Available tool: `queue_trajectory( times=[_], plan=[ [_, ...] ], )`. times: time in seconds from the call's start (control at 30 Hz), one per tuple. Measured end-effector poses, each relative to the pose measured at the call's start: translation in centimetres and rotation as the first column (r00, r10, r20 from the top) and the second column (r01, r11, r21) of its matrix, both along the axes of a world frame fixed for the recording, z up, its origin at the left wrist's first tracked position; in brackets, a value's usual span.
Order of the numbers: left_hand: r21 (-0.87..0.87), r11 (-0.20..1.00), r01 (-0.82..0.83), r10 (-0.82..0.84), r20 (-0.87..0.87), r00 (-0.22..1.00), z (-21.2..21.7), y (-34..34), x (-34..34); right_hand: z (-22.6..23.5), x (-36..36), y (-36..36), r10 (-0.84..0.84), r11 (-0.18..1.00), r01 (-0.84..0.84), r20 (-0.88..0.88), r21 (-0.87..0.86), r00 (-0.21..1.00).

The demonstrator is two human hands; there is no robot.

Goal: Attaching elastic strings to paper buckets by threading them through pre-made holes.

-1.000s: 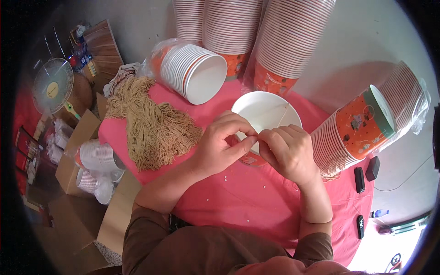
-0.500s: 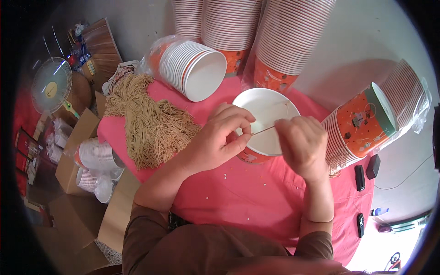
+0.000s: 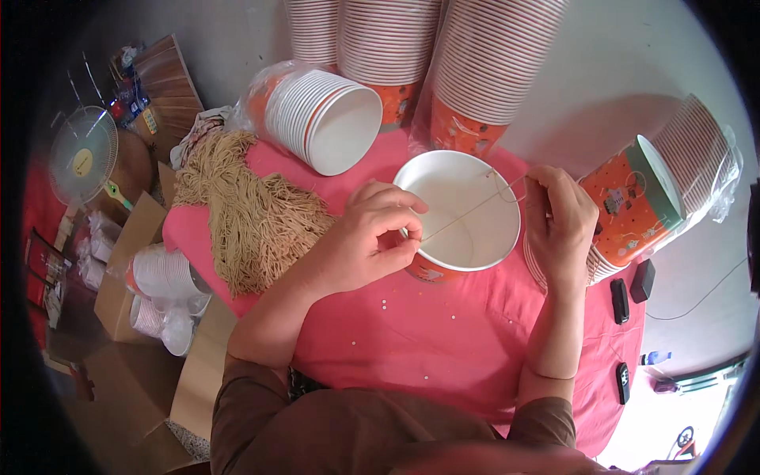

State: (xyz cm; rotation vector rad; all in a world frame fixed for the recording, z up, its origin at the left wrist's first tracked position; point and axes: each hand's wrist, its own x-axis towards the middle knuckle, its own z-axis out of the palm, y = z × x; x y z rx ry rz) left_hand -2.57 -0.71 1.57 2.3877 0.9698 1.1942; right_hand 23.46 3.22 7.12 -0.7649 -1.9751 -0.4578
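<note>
Hands (image 3: 378, 237) on strand (image 3: 467, 214), left end hidden

Cord (image 3: 467, 214) tan (perhaps beige); bucket (image 3: 439, 186) white inside; tablecloth (image 3: 412, 348) pink.

Close together a second ago, the left hand (image 3: 376, 237) and right hand (image 3: 562, 218) now stand well apart; the right hand is past the right side of the white tub (image 3: 426, 186), and the thin cord (image 3: 467, 215) between them shows longer, slanting over its mouth.
</note>
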Motion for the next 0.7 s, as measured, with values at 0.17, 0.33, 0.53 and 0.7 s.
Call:
queue_trajectory(
  times=[0.17,0.33,0.53,0.7],
  plan=[
    [-0.035,0.996,0.08,-0.08,-0.021,0.997,-0.3,0.6,-0.4,0.1,0.1,-0.2,0.003,1.0,-0.003,-0.026,-0.008,1.0],
    [-0.024,0.996,0.088,-0.089,-0.041,0.995,0.2,1.3,-1.0,0.3,0.2,-0.5,0.013,0.999,-0.015,-0.064,-0.03,0.998],
    [0.05,0.992,0.113,-0.108,-0.092,0.99,-0.9,2.2,-0.8,0.7,0.1,-0.9,0.038,0.999,-0.04,-0.064,-0.024,0.997],
    [0.009,0.999,0.054,-0.053,-0.069,0.996,-0.7,2.4,-1.6,0.9,0.3,-1.5,0.153,0.987,-0.15,-0.07,0.051,0.986]
  ],
)
